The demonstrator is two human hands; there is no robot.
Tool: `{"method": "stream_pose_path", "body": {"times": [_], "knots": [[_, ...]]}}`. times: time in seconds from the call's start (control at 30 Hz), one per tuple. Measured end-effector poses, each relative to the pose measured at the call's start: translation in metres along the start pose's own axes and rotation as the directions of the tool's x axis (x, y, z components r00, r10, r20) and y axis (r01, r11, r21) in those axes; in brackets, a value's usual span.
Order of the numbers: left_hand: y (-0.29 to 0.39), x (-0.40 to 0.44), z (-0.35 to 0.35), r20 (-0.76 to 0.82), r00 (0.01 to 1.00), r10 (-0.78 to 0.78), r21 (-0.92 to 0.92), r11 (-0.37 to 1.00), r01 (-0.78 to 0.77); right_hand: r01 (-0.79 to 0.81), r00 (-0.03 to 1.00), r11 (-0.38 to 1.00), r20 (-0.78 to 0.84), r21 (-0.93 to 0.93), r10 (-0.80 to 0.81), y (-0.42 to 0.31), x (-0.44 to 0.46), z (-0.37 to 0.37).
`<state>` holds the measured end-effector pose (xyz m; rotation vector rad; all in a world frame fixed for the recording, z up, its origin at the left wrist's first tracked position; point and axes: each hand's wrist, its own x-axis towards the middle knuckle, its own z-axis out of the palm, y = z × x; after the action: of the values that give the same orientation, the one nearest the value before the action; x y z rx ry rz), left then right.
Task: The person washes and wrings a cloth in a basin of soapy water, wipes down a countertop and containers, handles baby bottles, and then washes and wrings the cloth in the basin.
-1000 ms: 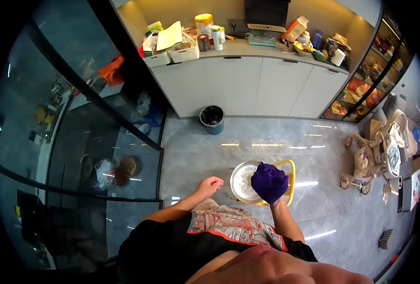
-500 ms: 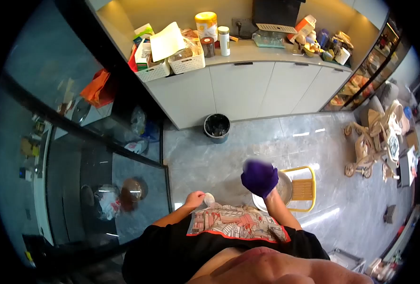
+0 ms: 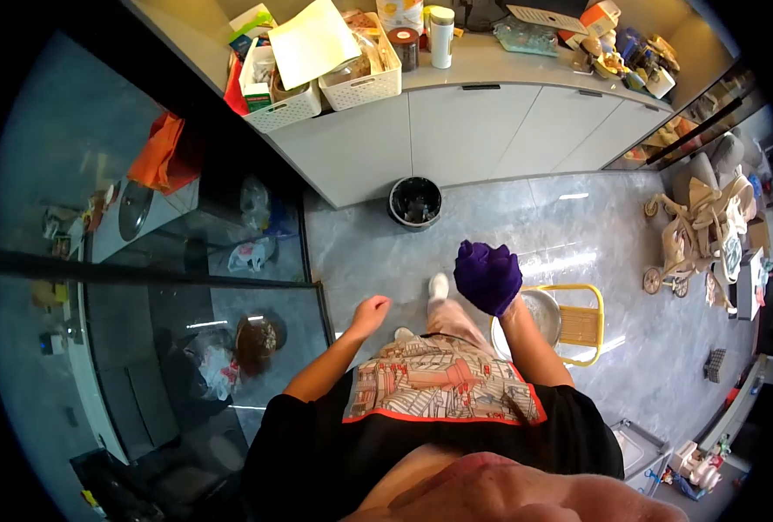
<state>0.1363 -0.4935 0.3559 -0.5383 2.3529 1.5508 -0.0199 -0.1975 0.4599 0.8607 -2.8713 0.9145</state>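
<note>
A bunched purple cloth [image 3: 488, 277] covers most of my right hand [image 3: 510, 306], which is closed under it and held out in front of me. Below and beside that hand is a round metal basin [image 3: 543, 317], partly hidden by my forearm, on a yellow-framed chair [image 3: 581, 325]. My left hand [image 3: 371, 315] hangs over the floor to the left, its fingers curled together with nothing visible in them. A light shoe [image 3: 439, 287] shows between my two hands.
A black bin [image 3: 415, 204] stands before the white cabinets [image 3: 465, 130]. White baskets [image 3: 365, 85] and bottles crowd the counter. Glass partitions with a dark frame [image 3: 326, 313] run along the left. A stroller [image 3: 678, 239] stands at the right.
The view has shifted towards the cabinets and glass partition. The basin and chair now lie farther right in view. A foot has come forward. The purple cloth remains in my right hand.
</note>
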Motion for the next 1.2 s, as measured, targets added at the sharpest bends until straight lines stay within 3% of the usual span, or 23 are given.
{"method": "stream_pose_path", "body": {"times": [0.07, 0.13, 0.2, 0.23, 0.3, 0.37, 0.4, 0.43, 0.5, 0.6, 0.63, 0.67, 0.73, 0.77, 0.83, 1.0, 1.07, 1.2], "knots": [[0.033, 0.013, -0.003, 0.056, 0.998, 0.035, -0.029, 0.999, -0.033, -0.007, 0.999, 0.98, 0.039, -0.198, 0.015, 0.005, 0.019, -0.003], [0.056, 0.03, -0.002, 0.07, 0.997, 0.039, -0.102, 0.994, -0.032, 0.058, 0.997, 0.823, 0.072, -0.565, -0.021, -0.012, 0.057, -0.046], [0.07, 0.056, -0.014, 0.042, 0.999, 0.007, -0.212, 0.977, 0.002, -0.127, 0.992, 0.985, 0.002, -0.113, 0.129, 0.042, 0.102, -0.035], [0.084, 0.069, -0.02, -0.009, 1.0, 0.018, -0.254, 0.967, -0.019, -0.196, 0.979, 0.972, -0.033, 0.128, 0.202, 0.068, 0.125, -0.03], [0.119, 0.094, -0.034, -0.123, 0.992, 0.03, -0.327, 0.942, -0.069, -0.15, 0.967, 0.989, -0.205, 0.005, 0.148, 0.076, 0.186, -0.075], [0.163, 0.124, -0.042, -0.237, 0.971, 0.005, -0.331, 0.94, -0.086, -0.099, 0.882, 0.955, -0.419, 0.281, 0.215, 0.094, 0.249, -0.106], [0.186, 0.137, -0.044, -0.29, 0.957, -0.013, -0.333, 0.939, -0.088, -0.129, 0.833, 0.822, -0.39, 0.554, 0.393, 0.099, 0.28, -0.121], [0.211, 0.154, -0.043, -0.328, 0.945, -0.004, -0.33, 0.937, -0.11, 0.042, 0.843, 0.929, -0.512, 0.368, 0.165, 0.141, 0.311, -0.115], [0.259, 0.188, -0.04, -0.398, 0.917, 0.021, -0.318, 0.935, -0.159, 0.169, 0.84, 0.702, -0.473, 0.692, 0.264, 0.203, 0.351, -0.084], [0.324, 0.24, -0.03, -0.4, 0.912, 0.087, -0.317, 0.921, -0.227, 0.33, 0.811, 0.896, -0.576, 0.297, -0.108, 0.223, 0.431, -0.086], [0.343, 0.257, -0.027, -0.38, 0.919, 0.102, -0.306, 0.924, -0.229, 0.268, 0.861, 0.963, -0.438, -0.04, -0.258, 0.23, 0.449, -0.085], [0.357, 0.273, -0.023, -0.387, 0.913, 0.131, -0.286, 0.924, -0.254, 0.168, 0.952, 0.974, -0.23, -0.152, -0.201, 0.236, 0.46, -0.067], [0.376, 0.305, -0.016, -0.411, 0.892, 0.19, -0.247, 0.918, -0.309, 0.14, 0.982, 0.901, -0.055, -0.411, -0.178, 0.243, 0.461, -0.054], [0.381, 0.32, -0.017, -0.395, 0.892, 0.219, -0.169, 0.937, -0.305, 0.109, 0.994, 0.918, 0.045, -0.381, -0.1, 0.245, 0.464, -0.056], [0.396, 0.341, -0.015, -0.412, 0.876, 0.249, -0.154, 0.929, -0.337, 0.114, 0.993, 0.93, 0.028, -0.348, -0.111, 0.247, 0.46, -0.063], [0.422, 0.396, -0.019, -0.392, 0.864, 0.318, -0.113, 0.915, -0.388, -0.034, 0.997, 0.95, -0.073, -0.311, 0.012, 0.253, 0.463, -0.062], [0.432, 0.413, -0.02, -0.391, 0.846, 0.363, -0.075, 0.903, -0.422, -0.187, 0.977, 0.939, -0.156, -0.289, 0.146, 0.261, 0.464, -0.061], [0.441, 0.439, -0.022, -0.308, 0.904, 0.298, -0.115, 0.931, -0.346, -0.247, 0.964, 0.867, -0.198, -0.433, 0.175, 0.257, 0.478, -0.05]]}}
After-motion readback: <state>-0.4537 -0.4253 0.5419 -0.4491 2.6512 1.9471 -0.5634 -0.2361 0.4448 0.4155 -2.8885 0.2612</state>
